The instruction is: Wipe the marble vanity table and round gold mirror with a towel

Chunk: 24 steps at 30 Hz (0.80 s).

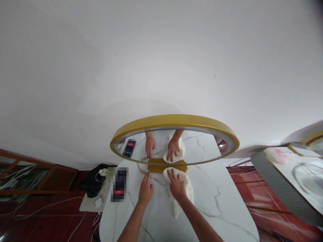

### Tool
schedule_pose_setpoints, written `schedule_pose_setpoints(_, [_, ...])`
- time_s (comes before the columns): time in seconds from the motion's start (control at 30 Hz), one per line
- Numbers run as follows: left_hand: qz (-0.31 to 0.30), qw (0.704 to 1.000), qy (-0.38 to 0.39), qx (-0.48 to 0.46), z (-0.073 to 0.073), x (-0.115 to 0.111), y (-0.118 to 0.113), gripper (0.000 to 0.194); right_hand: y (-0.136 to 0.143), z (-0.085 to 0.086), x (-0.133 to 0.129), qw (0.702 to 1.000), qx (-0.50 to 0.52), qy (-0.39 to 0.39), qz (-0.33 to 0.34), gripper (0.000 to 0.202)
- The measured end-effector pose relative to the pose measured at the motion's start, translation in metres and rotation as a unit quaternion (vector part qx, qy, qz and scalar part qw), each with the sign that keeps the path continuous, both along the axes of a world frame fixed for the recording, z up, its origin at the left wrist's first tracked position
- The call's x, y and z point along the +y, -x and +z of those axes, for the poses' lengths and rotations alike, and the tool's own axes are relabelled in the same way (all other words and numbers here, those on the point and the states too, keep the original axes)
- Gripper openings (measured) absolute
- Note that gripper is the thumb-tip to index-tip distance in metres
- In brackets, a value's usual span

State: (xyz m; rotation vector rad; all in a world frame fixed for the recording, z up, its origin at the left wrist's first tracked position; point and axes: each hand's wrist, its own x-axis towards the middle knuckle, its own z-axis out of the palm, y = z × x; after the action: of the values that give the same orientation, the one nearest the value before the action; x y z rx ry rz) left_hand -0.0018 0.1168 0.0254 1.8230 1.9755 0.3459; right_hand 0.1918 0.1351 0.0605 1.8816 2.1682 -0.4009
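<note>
My right hand [177,185] lies with spread fingers on a crumpled white cloth [188,195], pressing it against the table and the front of a gold mirror base [154,168]. Stretched forward, my left hand [145,190] rests its fingertips at the base's left front edge and holds nothing. A round mirror with a gold frame [174,120] stands on this base and reflects both hands and the cloth. All of it is on a white marble-patterned table [209,208]. Part of the base is hidden under the cloth.
A phone [119,185], blurred out, lies on the table's left side. Left of the table are a black bag [93,179], white cables and a charger [98,201]. Behind the mirror rises a white wall [161,67]. Another white table [302,181] stands at right over the red floor [254,191].
</note>
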Motion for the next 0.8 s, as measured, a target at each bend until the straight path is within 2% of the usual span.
schedule_pose_setpoints(0.13, [-0.037,0.999,0.011,-0.007,-0.002,-0.001,0.010,0.081,0.029,0.005,0.005,0.999,0.018,0.002,0.028,0.071])
schedule_pose_setpoints(0.37, [-0.042,0.999,0.033,0.000,-0.001,-0.002,0.010,0.086,0.063,0.007,0.011,0.998,0.035,0.003,0.051,0.069])
schedule_pose_setpoints(0.63, [-0.029,0.998,0.052,-0.019,0.000,-0.003,0.011,0.084,0.079,0.010,0.023,0.998,0.046,-0.003,0.040,0.067])
schedule_pose_setpoints(0.8, [-0.024,0.998,0.059,-0.014,0.005,-0.002,0.011,0.088,0.075,0.011,0.017,0.998,0.048,0.002,0.045,0.065])
